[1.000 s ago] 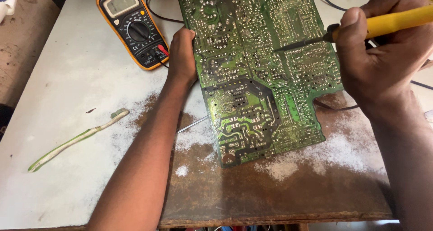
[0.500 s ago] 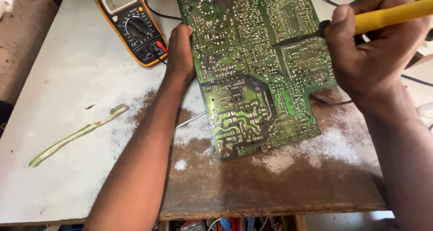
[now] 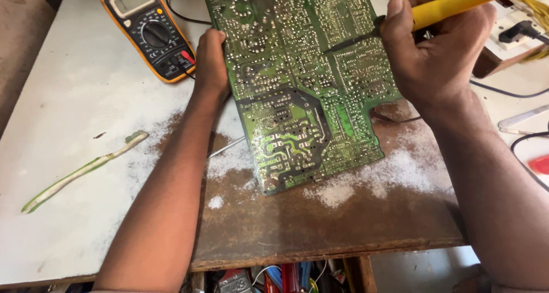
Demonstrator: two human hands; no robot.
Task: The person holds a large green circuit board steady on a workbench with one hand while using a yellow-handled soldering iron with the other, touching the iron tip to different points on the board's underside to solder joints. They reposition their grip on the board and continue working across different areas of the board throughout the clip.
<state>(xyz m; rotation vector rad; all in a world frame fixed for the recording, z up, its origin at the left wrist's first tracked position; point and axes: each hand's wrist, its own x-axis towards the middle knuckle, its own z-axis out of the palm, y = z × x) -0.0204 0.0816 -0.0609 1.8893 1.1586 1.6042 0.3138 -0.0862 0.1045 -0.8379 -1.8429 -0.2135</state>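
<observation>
Across the middle of the desk [image 3: 74,104] we see the green circuit board [image 3: 297,93] lying solder side up, and over the last second little about it has changed: our view has drifted so the board sits slightly further left, but it keeps the same place on the worn brown patch. Our left hand [image 3: 211,58] stays closed on the board's left edge, pinning it down, while our right hand [image 3: 437,47] stays wrapped around the yellow-handled soldering iron [image 3: 452,4], its dark tip resting on the same cluster of joints near the board's upper middle. We judge the work on that joint is ongoing. White powder is scattered over the brown patch, a pale green strip [image 3: 86,170] lies well to the left, a yellow multimeter [image 3: 148,30] sits just beside the left hand, and cables trail off at right.
</observation>
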